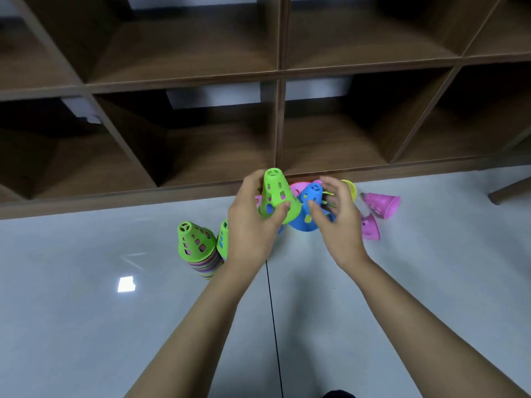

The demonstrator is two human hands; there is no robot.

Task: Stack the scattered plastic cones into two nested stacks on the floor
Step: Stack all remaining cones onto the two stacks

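Observation:
My left hand (253, 222) grips a green perforated cone (275, 193), held upright above the floor. My right hand (336, 214) grips a blue cone (309, 208) tilted beside the green one. A tall nested stack topped by a green cone (195, 242) stands on the floor at left. A second stack, green on top (222, 239), is mostly hidden behind my left hand. Loose cones lie by the shelf base: two pink cones (382, 205) (370, 226) on their sides, a yellow one (351, 188), and a pink one (297, 188) behind the held cones.
A dark wooden cubby shelf (278, 116) fills the upper half, its base meeting the glossy grey floor (100, 326). A thin black cable (273, 320) runs along the floor between my forearms. A furniture leg (508, 191) stands at far right.

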